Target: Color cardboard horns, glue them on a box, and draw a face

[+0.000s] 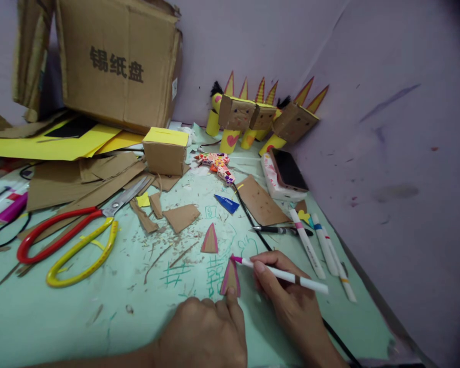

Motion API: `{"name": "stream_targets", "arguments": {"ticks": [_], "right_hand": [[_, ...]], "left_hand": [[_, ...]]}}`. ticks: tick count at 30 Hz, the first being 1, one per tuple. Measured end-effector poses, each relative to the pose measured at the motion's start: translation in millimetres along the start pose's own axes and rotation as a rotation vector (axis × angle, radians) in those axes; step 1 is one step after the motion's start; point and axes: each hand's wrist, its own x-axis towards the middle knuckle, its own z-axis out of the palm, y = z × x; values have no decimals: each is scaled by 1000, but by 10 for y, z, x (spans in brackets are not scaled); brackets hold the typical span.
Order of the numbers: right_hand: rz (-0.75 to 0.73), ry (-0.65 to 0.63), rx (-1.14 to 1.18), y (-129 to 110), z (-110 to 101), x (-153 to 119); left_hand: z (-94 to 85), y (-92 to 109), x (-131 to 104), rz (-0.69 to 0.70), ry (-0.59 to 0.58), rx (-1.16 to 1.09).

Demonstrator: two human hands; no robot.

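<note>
My right hand grips a white marker with a pink tip and a brown band. Its tip touches the top point of a small cardboard triangle edged in pink. With the other fingers curled in, my left hand presses its index fingertip on the base of this triangle, holding it flat on the table. A second pink-edged cardboard triangle lies just beyond, touched by neither hand.
Red-and-yellow scissors and cardboard scraps lie left. Ahead are a patterned glue gun with a black cord, a small box and cardboard-headed figures. Several markers and a phone are right. A large carton stands behind.
</note>
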Motion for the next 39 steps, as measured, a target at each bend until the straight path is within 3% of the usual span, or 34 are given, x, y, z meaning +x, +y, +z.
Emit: {"name": "stream_targets", "arguments": {"ticks": [10,18,23,27,34,39], "right_hand": [[21,42,-19,-33,15,-2],[102,210,56,-171,70,-46],[152,229,47,-219,58,-103],[139,185,28,-173,20,-140],[61,-48,97,-89,-47,-169],[25,-118,71,-101,-56,-150]], "left_hand": [[15,-4,-6,42,-13,4],[-24,-12,-31,58,-29,18],[3,44,-80,38,-45,98],[5,80,-122,37,-32,156],[36,96,-133,20,-5,178],[38,109,-124,-3,-20,157]]}}
